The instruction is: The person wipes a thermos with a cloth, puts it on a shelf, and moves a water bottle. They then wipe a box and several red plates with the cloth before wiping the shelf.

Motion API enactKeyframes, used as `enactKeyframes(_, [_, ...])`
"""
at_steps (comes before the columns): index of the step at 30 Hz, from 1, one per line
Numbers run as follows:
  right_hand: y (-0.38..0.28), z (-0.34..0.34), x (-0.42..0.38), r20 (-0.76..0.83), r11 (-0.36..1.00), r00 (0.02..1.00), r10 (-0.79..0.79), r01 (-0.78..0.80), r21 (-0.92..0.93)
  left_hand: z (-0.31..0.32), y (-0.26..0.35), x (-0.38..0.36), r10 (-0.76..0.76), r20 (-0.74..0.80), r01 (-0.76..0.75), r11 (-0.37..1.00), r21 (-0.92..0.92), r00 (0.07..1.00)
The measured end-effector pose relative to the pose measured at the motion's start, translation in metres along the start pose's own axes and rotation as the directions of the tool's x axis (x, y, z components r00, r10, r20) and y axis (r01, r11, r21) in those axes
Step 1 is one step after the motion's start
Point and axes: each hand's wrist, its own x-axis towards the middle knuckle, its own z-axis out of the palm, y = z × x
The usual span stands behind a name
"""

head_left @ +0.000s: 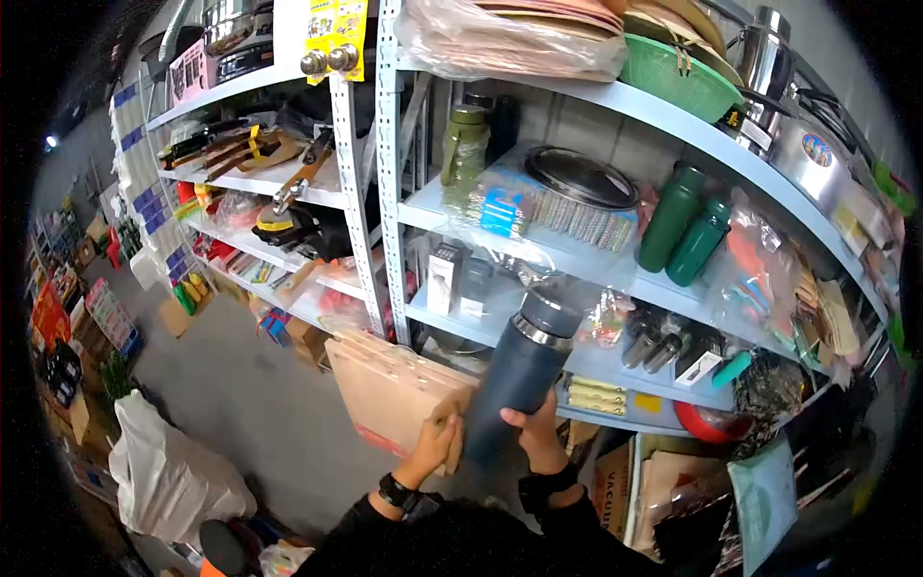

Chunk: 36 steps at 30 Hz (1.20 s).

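A large dark blue vacuum flask [524, 370] with a black lid and a metal ring stands tilted in front of me. My right hand [536, 435] is closed around its lower right side, thumb across the front. Just left of the flask, my left hand [437, 447] grips the near edge of a brown cardboard box [394, 389], which shows a red strip along its bottom. The flask's base is hidden behind the hands. Both wrists wear black bands.
Ahead stands a metal shelf [615, 264] with two green bottles [671, 216], an olive bottle [463, 144], a round black lid [581, 176] and small boxes. A green basket [678, 72] sits on top. A white sack [178, 466] rests on the floor at left.
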Motion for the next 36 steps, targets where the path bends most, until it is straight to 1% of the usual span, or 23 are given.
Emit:
enactKeyframes(2, [0.004, 0.021, -0.003, -0.025, 0.999, 0.999, -0.03, 0.031, 0.036, -0.031, -0.019, -0.017, -0.064, -0.012, 0.063, 0.995, -0.072, 0.998])
enactKeyframes(4, [0.01, 0.037, -0.008, -0.084, 0.999, 0.996, 0.002, 0.003, 0.053, -0.053, 0.007, -0.017, -0.129, -0.081, 0.126, 0.991, -0.047, 0.988])
enactKeyframes(5, [0.011, 0.046, -0.009, -0.08, 0.998, 0.997, -0.01, 0.015, 0.063, -0.077, -0.005, -0.012, -0.12, -0.14, 0.104, 0.988, -0.114, 0.983])
enactKeyframes(7, [0.012, 0.061, -0.012, -0.068, 0.997, 0.998, -0.016, 0.021, 0.075, -0.092, 0.053, 0.001, -0.131, -0.164, 0.071, 0.94, -0.334, 0.978])
enactKeyframes(9, [0.016, 0.075, -0.015, -0.052, 1.0, 0.999, 0.001, -0.001, 0.001, -0.078, 0.107, 0.014, 0.202, -0.299, -0.231, 0.971, -0.064, 0.933])
enactKeyframes(10, [0.019, 0.082, -0.017, -0.048, 0.999, 0.999, 0.012, -0.013, -0.034, -0.067, 0.135, 0.012, 0.173, -0.241, -0.201, 0.975, -0.095, 0.955])
enactKeyframes(11, [0.026, 0.084, -0.018, -0.013, 0.999, 0.999, -0.029, 0.029, -0.027, -0.07, 0.105, 0.018, 0.144, -0.217, -0.137, 0.989, 0.048, 0.966])
enactKeyframes(12, [0.035, 0.084, -0.016, 0.022, 0.997, 0.997, -0.073, 0.073, -0.018, -0.054, 0.119, 0.023, 0.388, -0.128, -0.327, 0.882, 0.338, 0.913])
enactKeyframes(13, [0.041, 0.086, -0.015, 0.057, 0.993, 0.991, -0.119, 0.12, -0.008, -0.039, 0.133, 0.028, 0.58, 0.03, -0.489, 0.657, 0.574, 0.814])
enactKeyframes(16, [0.033, 0.1, -0.012, -0.061, 0.989, 0.987, -0.148, 0.15, 0.023, -0.04, 0.131, 0.019, 0.468, -0.011, -0.416, 0.795, 0.442, 0.884])
enactKeyframes(18, [0.035, 0.09, -0.008, -0.104, 0.988, 0.988, -0.112, 0.122, 0.095, -0.045, 0.124, 0.015, 0.409, -0.008, -0.367, 0.828, 0.424, 0.913])
enactKeyframes(20, [0.03, 0.085, -0.012, -0.174, 0.995, 0.982, -0.072, 0.084, 0.061, -0.049, 0.116, 0.011, 0.357, 0.001, -0.324, 0.846, 0.424, 0.934])
enactKeyframes(21, [0.025, 0.084, -0.008, -0.208, 0.996, 0.976, -0.062, 0.073, 0.046, -0.051, 0.107, 0.012, 0.378, -0.008, -0.345, 0.854, 0.39, 0.926])
enactKeyframes(23, [0.015, 0.082, 0.0, -0.135, 0.98, 0.975, -0.175, 0.186, 0.073, -0.054, 0.083, 0.018, 0.418, -0.021, -0.391, 0.864, 0.317, 0.908])
enactKeyframes(25, [0.007, 0.074, 0.003, -0.156, 0.96, 0.96, -0.233, 0.252, 0.12, -0.05, 0.072, 0.02, 0.294, -0.062, -0.293, 0.956, 0.026, 0.954])
enactKeyframes(26, [-0.007, 0.076, 0.001, -0.124, 0.976, 0.982, -0.141, 0.159, 0.146, -0.047, 0.066, 0.022, 0.217, -0.068, -0.224, 0.966, -0.125, 0.974])
enactKeyframes(27, [-0.016, 0.082, 0.001, -0.135, 0.982, 0.982, -0.134, 0.15, 0.117, -0.045, 0.065, 0.026, 0.076, 0.042, -0.056, 0.933, -0.355, 0.996])
enactKeyframes(28, [-0.02, 0.088, 0.003, -0.144, 0.987, 0.982, -0.12, 0.134, 0.089, -0.042, 0.063, 0.031, -0.068, 0.15, 0.139, 0.831, -0.539, 0.986])
enactKeyframes(29, [-0.022, 0.087, 0.007, -0.15, 0.991, 0.983, -0.105, 0.116, 0.065, -0.037, 0.068, 0.035, -0.16, 0.282, 0.317, 0.637, -0.703, 0.946])
enactKeyframes(32, [-0.012, 0.064, 0.027, 0.053, 0.985, 0.985, -0.162, 0.158, 0.073, -0.025, 0.059, 0.053, -0.046, 0.252, 0.232, 0.572, -0.786, 0.967])
enactKeyframes(33, [-0.017, 0.065, 0.034, 0.136, 0.982, 0.975, -0.174, 0.162, 0.097, -0.026, 0.047, 0.06, -0.091, 0.233, 0.231, 0.678, -0.698, 0.968])
enactKeyframes(34, [-0.004, 0.051, 0.046, 0.202, 0.961, 0.941, -0.272, 0.276, 0.007, -0.033, 0.032, 0.067, -0.136, 0.207, 0.235, 0.77, -0.593, 0.969])
enactKeyframes(36, [-0.014, 0.043, 0.046, 0.158, 0.999, 0.986, -0.048, 0.046, 0.018, -0.042, 0.024, 0.076, -0.173, 0.198, 0.257, 0.788, -0.559, 0.965])
